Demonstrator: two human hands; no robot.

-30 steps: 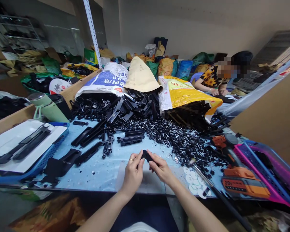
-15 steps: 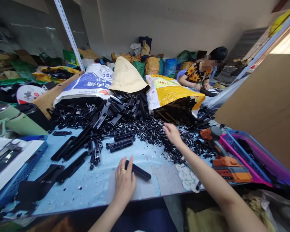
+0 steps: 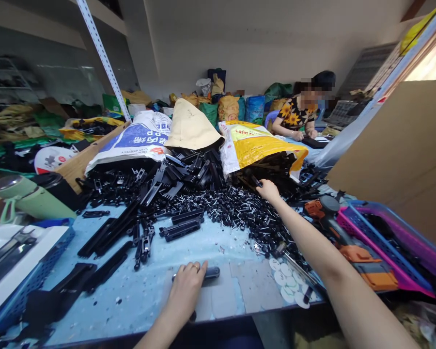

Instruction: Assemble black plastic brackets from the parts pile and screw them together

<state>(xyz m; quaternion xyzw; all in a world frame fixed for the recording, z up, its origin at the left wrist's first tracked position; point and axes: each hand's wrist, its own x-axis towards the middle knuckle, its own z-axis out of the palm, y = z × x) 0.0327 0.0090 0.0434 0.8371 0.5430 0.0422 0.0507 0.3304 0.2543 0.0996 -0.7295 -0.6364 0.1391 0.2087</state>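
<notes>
Right hand (image 3: 269, 191), just right of frame centre: narrow pinch, thumb and finger look closed on a slim black part (image 3: 256, 181) at the mouth of the yellow-and-white bag (image 3: 263, 140); can't tell if the part is clear of the heap behind it. Left hand (image 3: 188, 286), lower centre: palm down, fingers curled over a black bar (image 3: 212, 273), whose rounded end pokes out on the right. Can't tell if that one's gripped or just pinned, fingertips hidden. Bar lies roughly crosswise at the near edge of the blue tabletop (image 3: 218, 249), pale patch (image 3: 223, 301) just right of the hand. Up from it, mid-frame: two black bars (image 3: 183, 228) side by side, then a spread of black-headed screws (image 3: 236, 208) running right, below the right hand. Beige sack (image 3: 193, 127) upper centre, blue-and-white bag (image 3: 131, 138) left of it, black parts spilling out under both. Lower right: white discs (image 3: 287, 281) loosely overlapping, metal-shafted tool (image 3: 301, 265) beside them, orange-and-black drill (image 3: 365, 269) next to the pink basket (image 3: 385, 271). Far left: green flask (image 3: 32, 198), tipped over at an angle. Upper right: co-worker in a sunflower-print top (image 3: 294, 115), both hands low over a dark item.
</notes>
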